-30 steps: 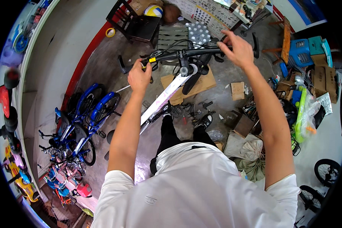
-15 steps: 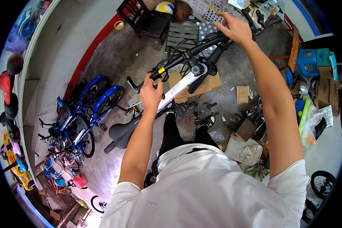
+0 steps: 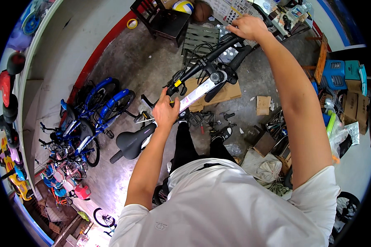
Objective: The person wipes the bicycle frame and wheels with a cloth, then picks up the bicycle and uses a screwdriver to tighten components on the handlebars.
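A bicycle with a white frame (image 3: pixel 202 89) stands before me, its black handlebar (image 3: pixel 200 64) slanting up to the right. My right hand (image 3: pixel 249 28) is closed over the right end of the handlebar. Near the left end of the bar, my left hand (image 3: pixel 166 112) has its index finger stretched to the grip. Its other fingers are curled round what looks like a screwdriver (image 3: pixel 145 120), with a thin metal shaft sticking out to the left and a bit of yellow handle showing. The black saddle (image 3: pixel 132 142) lies beside my left forearm.
Blue bicycles (image 3: pixel 90 119) stand at the left. A dark chair (image 3: pixel 163 22) and a slatted stool (image 3: pixel 200 39) are at the back. Cardboard (image 3: pixel 224 91) and loose tools (image 3: pixel 212 119) lie on the floor, with boxes (image 3: pixel 355 103) and clutter at the right.
My right hand has come down from above the bar's right end and closed on it. My left hand has shifted slightly; its index finger still reaches the left grip.
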`<state>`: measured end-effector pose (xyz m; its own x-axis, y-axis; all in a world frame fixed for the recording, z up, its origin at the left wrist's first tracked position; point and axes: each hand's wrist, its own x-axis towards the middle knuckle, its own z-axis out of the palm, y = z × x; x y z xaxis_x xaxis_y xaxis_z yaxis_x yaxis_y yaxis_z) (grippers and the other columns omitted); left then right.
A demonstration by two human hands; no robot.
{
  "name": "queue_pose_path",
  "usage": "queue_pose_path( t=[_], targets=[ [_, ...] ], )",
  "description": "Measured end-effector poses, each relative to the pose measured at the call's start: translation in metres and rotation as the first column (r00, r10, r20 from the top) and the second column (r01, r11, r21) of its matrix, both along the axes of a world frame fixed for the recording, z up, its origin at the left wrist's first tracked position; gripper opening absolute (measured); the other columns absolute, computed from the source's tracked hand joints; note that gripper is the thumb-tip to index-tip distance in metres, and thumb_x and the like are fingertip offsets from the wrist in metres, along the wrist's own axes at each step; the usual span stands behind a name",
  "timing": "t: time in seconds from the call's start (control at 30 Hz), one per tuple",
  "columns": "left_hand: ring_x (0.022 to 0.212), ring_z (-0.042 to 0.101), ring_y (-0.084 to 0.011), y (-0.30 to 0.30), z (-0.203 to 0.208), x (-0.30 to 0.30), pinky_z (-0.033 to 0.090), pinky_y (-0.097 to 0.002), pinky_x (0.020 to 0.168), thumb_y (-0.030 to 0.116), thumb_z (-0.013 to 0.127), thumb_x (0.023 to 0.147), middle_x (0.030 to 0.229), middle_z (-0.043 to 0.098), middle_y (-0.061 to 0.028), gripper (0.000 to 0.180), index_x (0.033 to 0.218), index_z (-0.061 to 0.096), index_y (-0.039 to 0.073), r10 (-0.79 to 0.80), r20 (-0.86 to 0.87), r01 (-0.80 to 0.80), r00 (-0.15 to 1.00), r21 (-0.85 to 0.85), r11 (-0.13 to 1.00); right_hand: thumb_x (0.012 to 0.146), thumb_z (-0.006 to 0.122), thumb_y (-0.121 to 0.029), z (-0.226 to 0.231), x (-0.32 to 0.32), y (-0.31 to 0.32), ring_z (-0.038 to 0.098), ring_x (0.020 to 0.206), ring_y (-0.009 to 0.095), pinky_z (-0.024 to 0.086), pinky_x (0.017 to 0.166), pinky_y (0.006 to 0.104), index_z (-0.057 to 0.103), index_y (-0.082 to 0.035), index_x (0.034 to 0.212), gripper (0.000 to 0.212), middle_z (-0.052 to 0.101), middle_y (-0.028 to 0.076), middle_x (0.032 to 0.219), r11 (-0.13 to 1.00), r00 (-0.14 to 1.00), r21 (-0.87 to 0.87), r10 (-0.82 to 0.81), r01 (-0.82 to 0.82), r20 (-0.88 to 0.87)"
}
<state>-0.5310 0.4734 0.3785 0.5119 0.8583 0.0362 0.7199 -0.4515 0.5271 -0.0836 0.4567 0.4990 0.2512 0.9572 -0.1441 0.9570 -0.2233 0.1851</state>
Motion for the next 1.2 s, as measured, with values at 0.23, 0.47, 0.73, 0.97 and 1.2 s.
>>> queue_pose_path(
  t=[0.23,0.47,0.73,0.97,1.2],
  targets=[
    [0.080,0.074,-0.0389,-0.002,0.003,-0.002,0.057,-0.0457,0.069,0.030,0.075,0.085,0.144,0.065,-0.0124,0.042,0.069,0.054,-0.002,-0.010,0.027,0.010,1.000,-0.011,1.000,0.103,0.031,-0.073,0.010,-0.002,0.019,0.068,0.118,0.034,0.055,0.098,0.0480,0.079,-0.013,0.114,0.078,0.076,0.014,0.118,0.948,0.994,-0.301,-0.108,0.103,-0.002],
    [0.092,0.073,-0.0409,-0.003,0.031,-0.014,0.057,-0.0430,0.077,0.025,0.074,0.090,0.137,0.069,-0.0179,0.035,0.077,0.058,-0.002,-0.007,0.150,0.010,0.989,-0.018,1.000,0.106,0.042,-0.060,0.006,-0.007,0.010,0.068,0.113,0.031,0.052,0.097,0.0460,0.075,-0.014,0.118,0.058,0.075,0.010,0.113,0.998,0.999,0.044,0.052,-0.053,0.009],
    [0.082,0.071,-0.0122,-0.042,0.120,-0.057,0.053,-0.0275,0.069,0.019,0.057,0.109,0.094,0.077,-0.0120,0.031,0.085,0.056,0.000,0.236,0.441,-0.004,0.866,-0.465,0.885,0.091,0.072,-0.017,-0.005,-0.103,-0.055,0.064,0.096,0.028,0.048,0.090,0.0410,0.072,-0.012,0.107,0.016,0.070,0.006,0.099,0.612,0.936,0.791,0.275,0.007,-0.221],
    [0.061,0.047,-0.0048,-0.031,0.108,-0.056,0.038,-0.0241,0.056,0.027,0.059,0.109,0.070,0.055,0.0021,0.032,0.084,0.055,0.009,0.350,0.415,0.080,0.840,-0.733,0.675,0.075,0.069,0.000,-0.016,-0.106,-0.091,0.061,0.117,0.031,0.047,0.103,0.0432,0.068,-0.011,0.122,0.049,0.066,0.009,0.123,0.752,0.960,0.654,0.236,-0.083,-0.149],
    [0.061,0.051,-0.0052,-0.028,0.094,-0.015,0.040,-0.0224,0.055,0.022,0.060,0.106,0.080,0.066,0.0002,0.019,0.095,0.064,0.007,0.268,0.264,0.093,0.927,-0.852,0.516,0.069,0.072,-0.001,0.014,0.032,-0.019,0.056,0.135,0.030,0.051,0.107,0.0441,0.061,-0.010,0.139,0.072,0.061,0.012,0.142,0.922,0.931,-0.130,0.360,-0.364,-0.050]
  ],
)
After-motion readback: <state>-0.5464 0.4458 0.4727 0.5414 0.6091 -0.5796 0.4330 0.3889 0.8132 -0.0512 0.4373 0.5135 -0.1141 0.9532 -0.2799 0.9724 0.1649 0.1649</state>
